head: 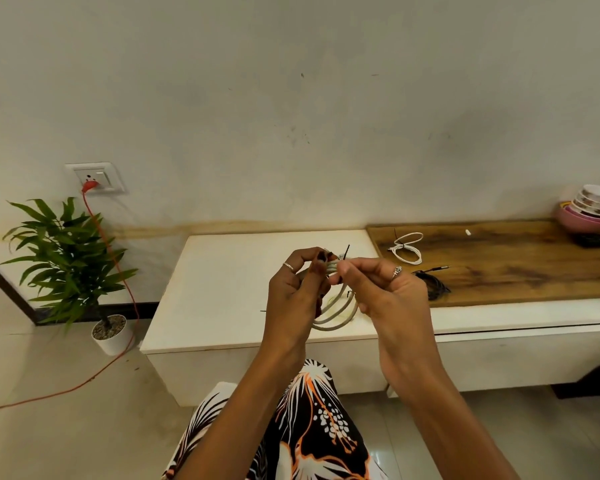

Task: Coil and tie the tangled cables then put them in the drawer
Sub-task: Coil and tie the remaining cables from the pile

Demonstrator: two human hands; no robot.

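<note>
A grey-white coiled cable (336,315) hangs in loops between my two hands, above the white cabinet top (229,289). My left hand (298,289) grips the top of the coil with curled fingers. My right hand (385,289) pinches the same bundle at its top, where a thin black tie (346,251) sticks up. A white cable (407,247), coiled and bound with a black tie, lies on the wooden top (516,271). A black cable (433,287) lies coiled beside my right hand. The drawer front (520,355) below the wooden top looks closed.
A potted plant (70,258) stands on the floor at the left, beside an orange cord (118,271) running from a wall socket (96,178). Stacked bowls (593,211) sit at the far right of the wooden top. A small white piece (468,232) lies near the wall.
</note>
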